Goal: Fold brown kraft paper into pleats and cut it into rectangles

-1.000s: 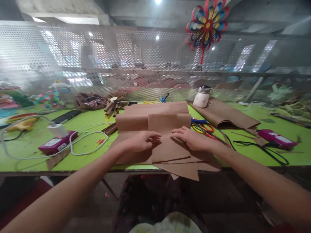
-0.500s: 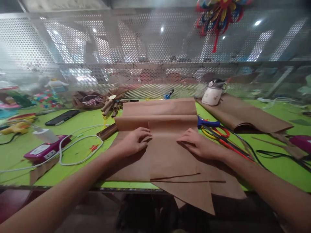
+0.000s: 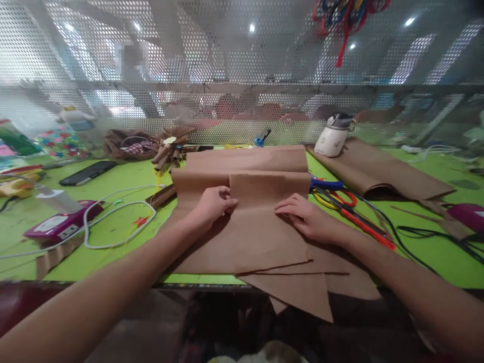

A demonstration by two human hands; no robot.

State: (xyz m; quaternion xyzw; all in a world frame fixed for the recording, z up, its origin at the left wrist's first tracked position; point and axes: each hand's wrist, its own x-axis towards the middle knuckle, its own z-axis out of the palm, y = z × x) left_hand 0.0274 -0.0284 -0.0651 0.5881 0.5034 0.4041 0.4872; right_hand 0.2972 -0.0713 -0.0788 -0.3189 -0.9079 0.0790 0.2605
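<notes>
Sheets of brown kraft paper (image 3: 264, 232) lie layered in front of me, with a rolled fold across their far part and loose corners hanging over the near table edge. My left hand (image 3: 217, 205) is closed at the left edge of the narrower top sheet (image 3: 264, 189), its thumb over that edge and its other fingers curled. On the right part of the same sheet rests my right hand (image 3: 304, 216), fingers stretched out and slightly bent, holding nothing. Scissors with blue handles (image 3: 328, 184) lie just beyond it, partly under the paper.
Red-handled pliers (image 3: 366, 229) and a black cable lie to the right. A white bottle (image 3: 333, 135) stands on more folded brown paper (image 3: 393, 174). At left are a purple power strip (image 3: 62, 222), a white cable (image 3: 121, 244) and a phone (image 3: 88, 173). A perforated screen (image 3: 227, 60) stands behind.
My left hand has shifted from lying flatter on the paper to curled fingers and thumb at the top sheet's edge. My right hand stays nearly in place. The view has tilted down slightly.
</notes>
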